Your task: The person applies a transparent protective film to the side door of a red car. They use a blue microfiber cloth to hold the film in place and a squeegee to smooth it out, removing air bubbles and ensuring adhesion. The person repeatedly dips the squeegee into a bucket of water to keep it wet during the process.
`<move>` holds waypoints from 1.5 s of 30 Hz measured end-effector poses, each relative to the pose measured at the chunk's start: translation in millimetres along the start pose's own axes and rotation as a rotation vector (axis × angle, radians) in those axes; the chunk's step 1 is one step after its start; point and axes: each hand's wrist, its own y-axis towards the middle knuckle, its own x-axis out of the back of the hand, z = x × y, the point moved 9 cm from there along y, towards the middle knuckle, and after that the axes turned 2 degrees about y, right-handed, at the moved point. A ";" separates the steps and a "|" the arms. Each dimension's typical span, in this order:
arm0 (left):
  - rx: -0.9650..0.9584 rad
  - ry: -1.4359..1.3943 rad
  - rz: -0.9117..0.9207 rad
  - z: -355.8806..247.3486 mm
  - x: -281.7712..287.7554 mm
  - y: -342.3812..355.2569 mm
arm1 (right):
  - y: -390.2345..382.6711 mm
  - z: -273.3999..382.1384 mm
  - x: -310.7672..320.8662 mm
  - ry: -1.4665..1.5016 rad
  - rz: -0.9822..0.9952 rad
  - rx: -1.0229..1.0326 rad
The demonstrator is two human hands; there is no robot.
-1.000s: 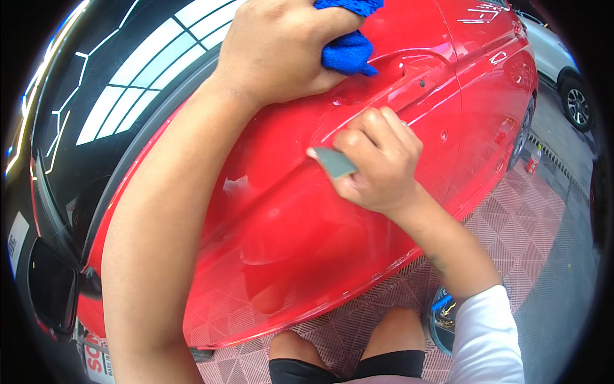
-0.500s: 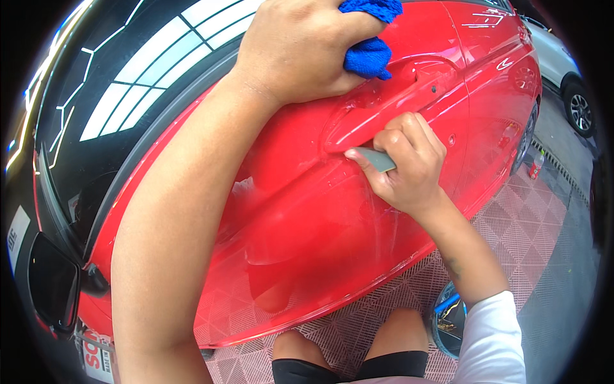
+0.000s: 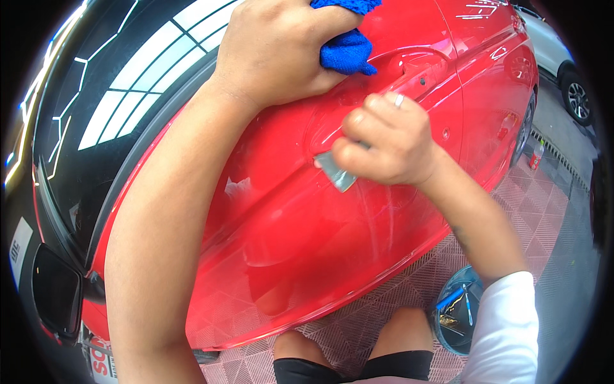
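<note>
A glossy red car door [image 3: 288, 249] fills the middle of the view. My right hand [image 3: 390, 141] grips a grey-green squeegee [image 3: 336, 174], its flat blade tilted against the panel along the body crease, just below the door handle [image 3: 416, 80]. A ring shows on one finger of this hand. Higher up and to the left, my left hand [image 3: 272, 54] is closed around a crumpled blue cloth [image 3: 347, 54] over the upper door. Part of the handle is hidden behind my right hand.
A black side mirror [image 3: 56, 291] sticks out at the lower left, beside the dark side window [image 3: 77, 192]. A bucket [image 3: 455, 342] with a blue-handled tool stands by my right knee on patterned floor tiles [image 3: 511, 237]. Farther right are a bottle [image 3: 536, 157] and a white car [image 3: 543, 41].
My right hand has turned knuckles-up and moved slightly left, swinging the squeegee's blade down and left. My left hand and the cloth appear a little farther left as the view shifts.
</note>
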 end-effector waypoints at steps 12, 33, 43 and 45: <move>-0.055 0.102 0.003 -6.8 4.3 5.4 | -14.6 -26.3 8.9 0.000 0.079 0.045; -0.032 0.046 0.005 -0.6 -2.3 -4.6 | -33.4 -68.9 17.2 0.040 0.156 -0.077; -0.026 0.020 0.005 -9.8 -1.4 0.3 | -23.4 -77.9 23.7 0.073 0.308 -0.039; -0.033 0.028 0.013 -11.9 -0.4 0.8 | -30.3 -83.3 30.3 0.073 0.329 -0.031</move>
